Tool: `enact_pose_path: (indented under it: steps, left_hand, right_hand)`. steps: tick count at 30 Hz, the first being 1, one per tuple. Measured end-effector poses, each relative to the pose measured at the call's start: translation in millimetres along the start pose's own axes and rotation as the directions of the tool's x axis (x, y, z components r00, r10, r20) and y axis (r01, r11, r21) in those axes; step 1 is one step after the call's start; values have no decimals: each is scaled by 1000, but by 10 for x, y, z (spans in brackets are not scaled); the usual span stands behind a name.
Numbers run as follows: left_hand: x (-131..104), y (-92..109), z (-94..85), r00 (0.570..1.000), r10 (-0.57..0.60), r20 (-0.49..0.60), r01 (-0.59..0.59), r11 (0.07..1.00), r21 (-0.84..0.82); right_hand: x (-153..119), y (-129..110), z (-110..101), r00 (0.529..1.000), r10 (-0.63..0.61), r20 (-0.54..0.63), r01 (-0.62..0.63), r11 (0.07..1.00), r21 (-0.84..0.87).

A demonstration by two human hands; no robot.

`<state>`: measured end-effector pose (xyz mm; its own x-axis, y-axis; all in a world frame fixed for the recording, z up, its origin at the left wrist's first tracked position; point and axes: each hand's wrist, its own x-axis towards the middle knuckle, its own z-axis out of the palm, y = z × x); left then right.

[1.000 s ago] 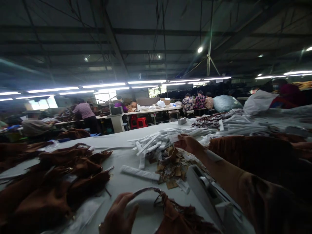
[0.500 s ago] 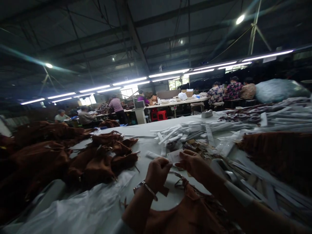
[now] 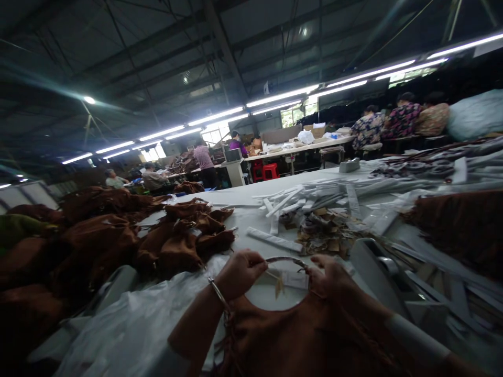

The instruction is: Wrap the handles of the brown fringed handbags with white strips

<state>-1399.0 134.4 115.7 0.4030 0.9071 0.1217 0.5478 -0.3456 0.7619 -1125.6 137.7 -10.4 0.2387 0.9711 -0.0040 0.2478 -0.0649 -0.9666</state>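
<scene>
A brown suede-like bag (image 3: 283, 340) lies at the table's near edge, its curved handle (image 3: 288, 258) raised in an arch. My left hand (image 3: 240, 273) is closed at the handle's left end, fingers pinched. At the other end, my right hand (image 3: 328, 277) is closed around the handle near where it joins the bag. Below the arch hang a white tag (image 3: 295, 279) and a small beige tag (image 3: 279, 288). A metal bangle circles my left wrist.
Brown bags (image 3: 176, 235) pile up on the left, beside crumpled clear plastic (image 3: 129, 324). White strips (image 3: 298, 199), paper scraps (image 3: 326, 230) and a grey tape dispenser-like object (image 3: 377, 272) are ahead and right. Several people sit or stand at far tables.
The bag's handle has come up between my hands, and my right hand has moved down and right onto it. The white card, earlier in my right fingers, now hangs below the handle.
</scene>
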Motion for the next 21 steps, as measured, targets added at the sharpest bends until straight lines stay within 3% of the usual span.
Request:
enact_pose_path:
  steps: [2, 4, 6, 8, 10, 12, 16, 21]
  left_hand:
    - [-24, 97, 54, 999, 38, 35, -42, 994, 105]
    - [-36, 185, 101, 992, 69, 109, -83, 987, 134]
    - [-40, 213, 103, 983, 107, 152, -124, 986, 109]
    - [-45, 151, 39, 986, 114, 123, -125, 988, 87]
    - [-61, 0, -72, 997, 61, 50, -65, 996, 69]
    - [-86, -212, -186, 1000, -29, -5, 29, 999, 40]
    - [-126, -707, -280, 987, -160, -4, 159, 986, -58]
    - [-155, -1357, -170, 985, -170, 4, 166, 957, -236]
  right_hand:
    - [-56, -200, 107, 948, -318, -27, 314, 944, -100]
    - [-147, -485, 319, 855, -511, 88, 506, 860, 65]
    - [-248, -735, 608, 814, -510, 278, 421, 848, 322]
    - [-330, -869, 903, 792, -454, 409, 268, 860, 435]
    - [-372, -884, 1133, 785, -440, 437, 264, 874, 407]
    - [-371, -831, 1274, 770, -505, 390, 406, 859, 312]
    - [-272, -708, 1417, 650, -661, 374, 695, 717, 60]
    - [-23, -556, 1666, 539, -677, 500, 812, 576, -94]
